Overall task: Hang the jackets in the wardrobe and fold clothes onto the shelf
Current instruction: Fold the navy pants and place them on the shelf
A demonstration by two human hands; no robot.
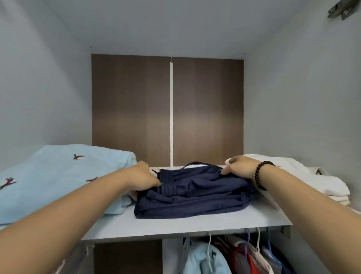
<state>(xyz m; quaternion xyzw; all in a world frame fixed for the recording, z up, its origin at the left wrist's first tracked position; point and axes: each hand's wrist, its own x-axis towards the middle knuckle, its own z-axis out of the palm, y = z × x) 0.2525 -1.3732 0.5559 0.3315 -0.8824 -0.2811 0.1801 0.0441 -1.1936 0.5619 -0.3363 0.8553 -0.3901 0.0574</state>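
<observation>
The pale grey wardrobe shelf [192,224] runs left to right in front of me, and on its middle lies the folded navy-blue pair of trousers with a ribbed elastic waistband [193,197], its long axis along the shelf, waistband end toward my left. It sits between the folded light-blue towel-like garment embroidered with small dark birds [49,178] on the left and the stack of folded white clothes [310,179] on the right, touching the blue one and close against the white.

My left hand [141,176] grasps the waistband end, fingers curled into the cloth; my right hand [239,167], with a dark beaded bracelet [261,173] at the wrist, pinches the far right corner. Both hands are already on the bundle, one at each end, so I judge the next move is only a push back or a squaring-up.

My fingertips are buried in the fabric. The back edge of the trousers is hidden, and the hanging clothes on hangers [242,261] below are cut off by the frame.
</observation>
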